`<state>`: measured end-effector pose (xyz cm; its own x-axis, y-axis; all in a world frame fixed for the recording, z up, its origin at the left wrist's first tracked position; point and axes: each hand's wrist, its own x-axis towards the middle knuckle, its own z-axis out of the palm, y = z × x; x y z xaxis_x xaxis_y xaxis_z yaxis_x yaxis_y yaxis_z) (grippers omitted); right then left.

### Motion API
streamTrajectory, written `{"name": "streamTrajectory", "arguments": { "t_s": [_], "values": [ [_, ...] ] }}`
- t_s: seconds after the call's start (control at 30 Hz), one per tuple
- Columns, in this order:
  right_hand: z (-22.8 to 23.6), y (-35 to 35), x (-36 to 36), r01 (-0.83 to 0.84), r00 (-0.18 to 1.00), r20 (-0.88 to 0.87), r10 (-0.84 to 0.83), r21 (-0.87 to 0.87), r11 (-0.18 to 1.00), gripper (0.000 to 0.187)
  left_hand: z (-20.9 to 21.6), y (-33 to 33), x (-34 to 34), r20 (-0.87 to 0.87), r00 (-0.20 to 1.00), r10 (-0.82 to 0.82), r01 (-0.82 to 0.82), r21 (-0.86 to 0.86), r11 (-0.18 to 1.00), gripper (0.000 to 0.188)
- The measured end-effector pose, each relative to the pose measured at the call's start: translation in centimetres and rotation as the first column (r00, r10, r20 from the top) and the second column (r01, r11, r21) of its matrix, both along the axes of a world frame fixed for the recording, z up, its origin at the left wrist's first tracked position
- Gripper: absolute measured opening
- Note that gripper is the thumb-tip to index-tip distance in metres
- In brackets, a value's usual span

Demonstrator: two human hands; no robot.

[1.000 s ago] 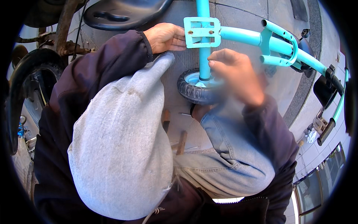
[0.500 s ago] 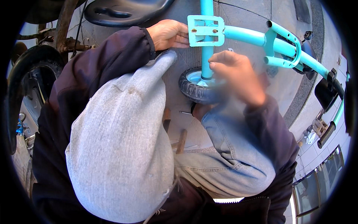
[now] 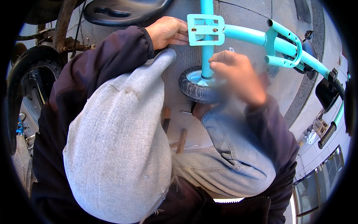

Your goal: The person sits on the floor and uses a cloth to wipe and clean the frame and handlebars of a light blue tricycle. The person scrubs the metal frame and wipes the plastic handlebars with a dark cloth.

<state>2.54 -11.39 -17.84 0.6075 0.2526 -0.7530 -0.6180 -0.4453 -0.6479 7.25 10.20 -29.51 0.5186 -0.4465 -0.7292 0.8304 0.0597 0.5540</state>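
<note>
A turquoise metal tricycle frame (image 3: 244,34) stands in front of me, with a flat slotted bracket plate (image 3: 205,41) over its crossing tube. My left hand (image 3: 168,32) is closed at the plate's left edge, its fingertips partly hidden behind it. Below and right of the plate, my right hand (image 3: 238,74) is closed, thumb against curled fingers. Anything inside that hand is hidden. A small black-tyred wheel (image 3: 190,89) sits at the near end of the crossing tube, partly covered by blur around my right hand.
A black moulded seat (image 3: 130,18) lies at the upper left. Wooden handles (image 3: 181,141) rest on the paving between my legs. A rusty metal frame (image 3: 63,33) and black tyre (image 3: 35,56) stand at left. The handlebar grip (image 3: 327,135) reaches far right.
My left hand and the bracket plate have shifted up very slightly. My left knee has moved a little to the left. The right hand keeps the same closed pose.
</note>
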Motion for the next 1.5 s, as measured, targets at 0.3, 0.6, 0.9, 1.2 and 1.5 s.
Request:
{"name": "streamTrajectory", "arguments": {
  "t_s": [0.3, 0.6, 0.9, 1.2, 1.5],
  "values": [
    [-0.1, -0.2, -0.1, 0.009, 1.0, -0.001, -0.009, 0.002, 1.0, 0.021, -0.2, 0.3, -0.1, -0.035, 0.999, -0.01, 0.007, -0.102, 0.995, 0.037],
    [-1.4, -0.3, -0.5, 0.083, 0.989, 0.124, -0.084, 0.018, 0.996, 0.018, -0.1, 1.1, -0.1, -0.117, 0.993, 0.029, -0.05, -0.18, 0.982, 0.038],
    [-1.7, -0.2, 0.2, 0.066, 0.936, 0.352, -0.022, -0.113, 0.991, 0.016, 0.0, 2.0, -0.4, -0.044, 0.998, 0.04, -0.05, -0.248, 0.967, 0.033],
    [-4.5, 0.0, 2.1, 0.066, 0.818, 0.569, 0.088, -0.243, 0.968, 0.014, 0.5, -1.3, 0.9, 0.035, 0.997, 0.071, -0.068, -0.082, 0.994, 0.03],
    [-7.0, 0.8, 3.8, 0.164, 0.803, 0.596, 0.015, -0.245, 0.956, 0.014, 0.2, -2.0, 4.1, 0.021, 0.999, 0.03, -0.027, -0.119, 0.993, 0.029]
  ]
}}
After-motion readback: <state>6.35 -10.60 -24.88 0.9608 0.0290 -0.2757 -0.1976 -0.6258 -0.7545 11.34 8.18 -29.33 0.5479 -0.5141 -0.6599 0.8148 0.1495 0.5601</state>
